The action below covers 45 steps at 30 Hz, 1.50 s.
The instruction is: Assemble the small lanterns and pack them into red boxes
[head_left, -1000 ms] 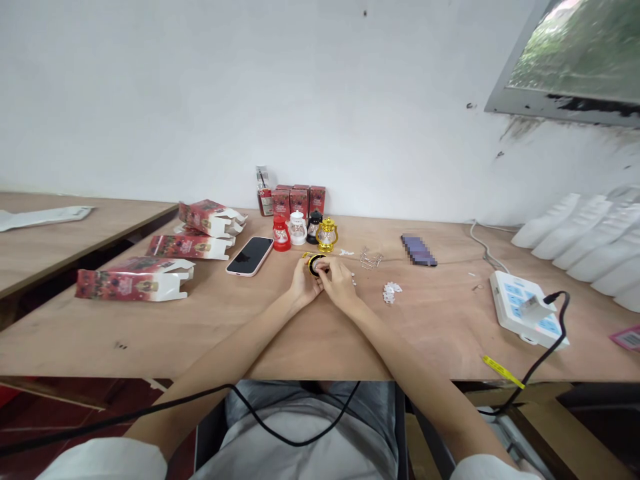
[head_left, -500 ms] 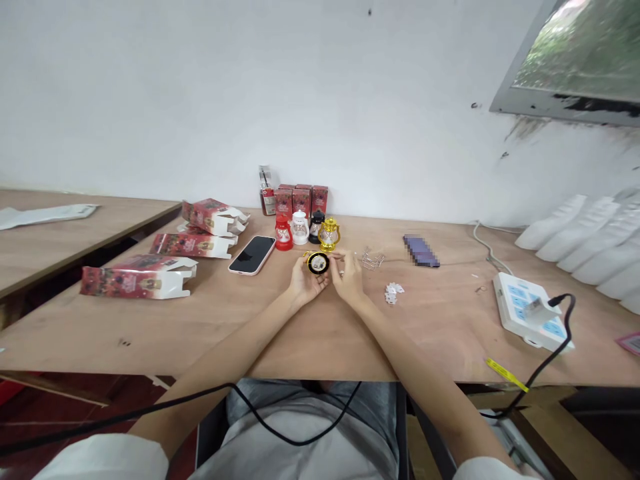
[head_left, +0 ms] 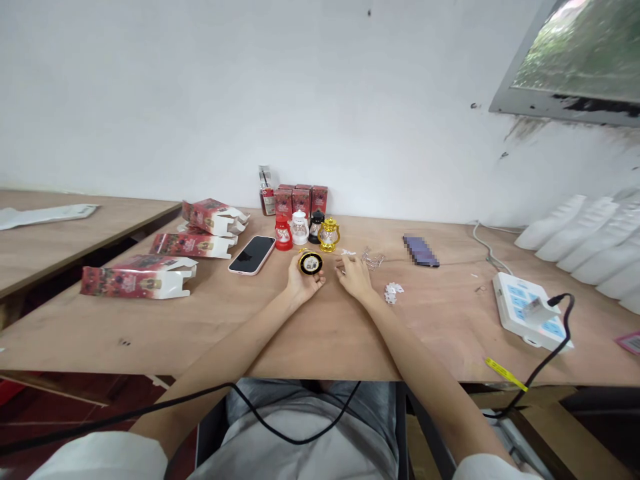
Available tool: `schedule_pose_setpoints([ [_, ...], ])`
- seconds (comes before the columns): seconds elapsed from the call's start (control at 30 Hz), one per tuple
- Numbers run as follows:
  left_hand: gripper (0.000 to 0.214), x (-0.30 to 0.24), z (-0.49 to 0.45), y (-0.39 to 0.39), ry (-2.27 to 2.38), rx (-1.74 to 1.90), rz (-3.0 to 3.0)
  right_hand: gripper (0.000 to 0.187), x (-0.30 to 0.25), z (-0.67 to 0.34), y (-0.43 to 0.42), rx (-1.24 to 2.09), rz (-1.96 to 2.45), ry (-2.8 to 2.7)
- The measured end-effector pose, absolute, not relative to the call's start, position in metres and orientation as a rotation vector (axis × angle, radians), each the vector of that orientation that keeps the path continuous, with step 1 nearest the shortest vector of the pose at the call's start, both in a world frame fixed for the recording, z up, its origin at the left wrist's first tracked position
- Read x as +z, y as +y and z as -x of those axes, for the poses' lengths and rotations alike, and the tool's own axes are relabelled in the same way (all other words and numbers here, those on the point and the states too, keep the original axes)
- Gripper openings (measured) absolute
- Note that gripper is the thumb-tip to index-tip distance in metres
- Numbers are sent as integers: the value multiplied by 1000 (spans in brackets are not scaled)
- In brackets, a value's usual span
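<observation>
My left hand is wrapped round a small gold lantern, whose round black underside faces up toward me. My right hand is apart from it, just to the right, low over the table. Its fingers are slightly bent and spread, and I see nothing held in them. Small white pieces lie just beyond its fingertips. Thin metal pieces are scattered close by on the right, and a small pile of white parts lies beside the right wrist.
Red, white, black and gold lanterns stand before several red boxes. A phone and opened cartons lie left. On the right are a blurred purple item and a power strip.
My right hand has come away from the lantern's underside and moved right, its fingers spreading. My left hand has shifted slightly left with the lantern.
</observation>
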<state>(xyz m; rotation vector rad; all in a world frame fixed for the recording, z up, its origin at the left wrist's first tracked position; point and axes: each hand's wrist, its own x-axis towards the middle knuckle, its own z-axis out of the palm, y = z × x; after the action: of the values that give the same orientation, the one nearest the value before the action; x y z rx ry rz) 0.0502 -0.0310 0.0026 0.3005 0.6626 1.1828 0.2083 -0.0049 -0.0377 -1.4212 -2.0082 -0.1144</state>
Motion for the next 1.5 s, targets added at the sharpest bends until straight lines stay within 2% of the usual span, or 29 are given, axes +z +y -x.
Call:
schedule_pose_setpoints([
  [0.4,32,4,-51,-32,667,1183,-301,16,-36,-195,-11,-452,1201,-2356],
  [0.5,31,5,-51,-32,680,1194,-283,19,-37,-193,-10,-384,1206,-2294],
  [0.6,30,5,-52,-32,688,1209,-279,26,-38,-192,-10,-167,1168,-2072],
  [0.73,30,3,-53,-31,691,1210,-282,24,-34,-188,-17,15,990,-1714],
  [0.93,22,1,-58,-32,645,1229,-262,18,-25,-172,-35,-77,809,-1782],
  [1.17,21,3,-59,-33,595,1233,-218,16,-28,-168,-35,-201,880,-1880],
  [1.5,20,2,-58,-32,659,1211,-218,19,-27,-169,-32,-177,893,-1812],
])
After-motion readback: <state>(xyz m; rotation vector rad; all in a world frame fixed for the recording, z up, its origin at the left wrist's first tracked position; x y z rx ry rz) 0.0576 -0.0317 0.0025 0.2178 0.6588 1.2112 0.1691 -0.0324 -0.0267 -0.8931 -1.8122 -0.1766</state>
